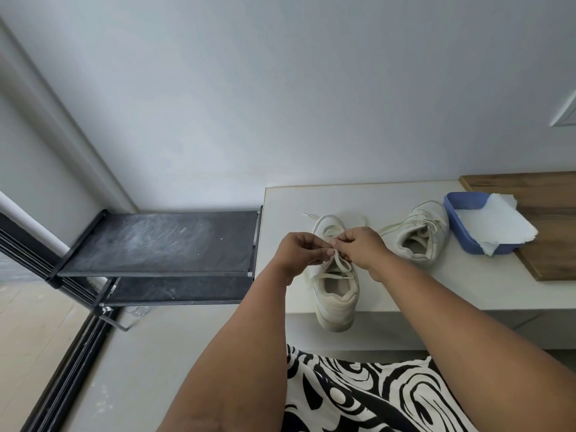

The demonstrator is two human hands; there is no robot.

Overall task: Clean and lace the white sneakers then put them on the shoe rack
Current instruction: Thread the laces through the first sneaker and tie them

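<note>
A white sneaker (336, 294) stands on the white table (486, 285) with its heel over the front edge. Above its tongue, my left hand (299, 251) and my right hand (361, 247) meet, each pinching a part of its white lace (341, 261). The lace's far end lies loose past the toe. A second white sneaker (420, 235) sits further right, its lace trailing toward the first. The black shoe rack (159, 244) stands left of the table, both visible shelves bare and dusty.
A blue tray (461, 210) holding white paper towel (495, 226) rests at the table's back right, partly on a wooden board (548, 207). A grey wall is behind. A black sliding-door track (71, 360) runs along the floor at left.
</note>
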